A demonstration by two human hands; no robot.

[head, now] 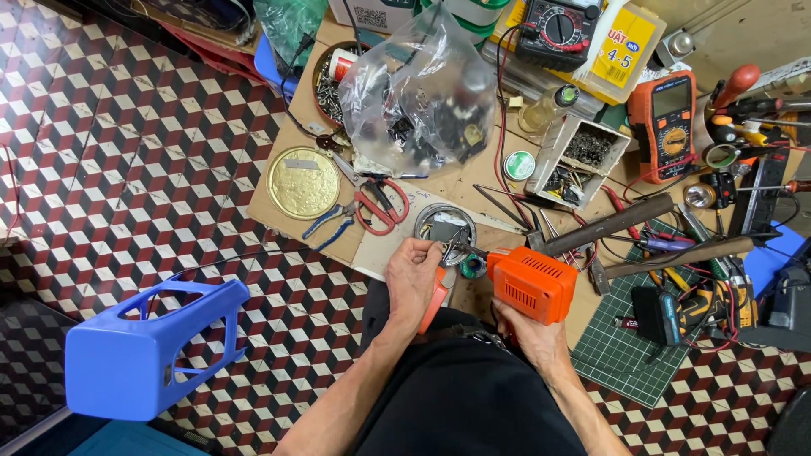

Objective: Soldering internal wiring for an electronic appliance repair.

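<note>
Right hand (530,331) wrapped around the grip of an orange soldering gun (534,284), body of the tool above the fist, tip pointing left toward the other hand. Left hand (412,274) closed on orange-handled pliers (436,297); fingers curled tight, handle running down past the palm. Pliers' nose and the gun tip meet just above the left knuckles, at the lower rim of a round metal tin (445,223). What sits between them is too small to make out.

Room around the grips: tight above and to the right. Red-handled scissors (382,206) and blue-handled pliers (331,221) lie just left of the tin. A hammer (606,225) crosses close to the right of the gun, its head near the gun's top edge. Green cutting mat (629,342) starts immediately right of the right wrist. Clear plastic bag (418,97) of parts well above.

Open floor lies left of the left hand, past the cardboard edge (279,215); a tipped blue plastic stool (148,338) sits well apart, lower left.
</note>
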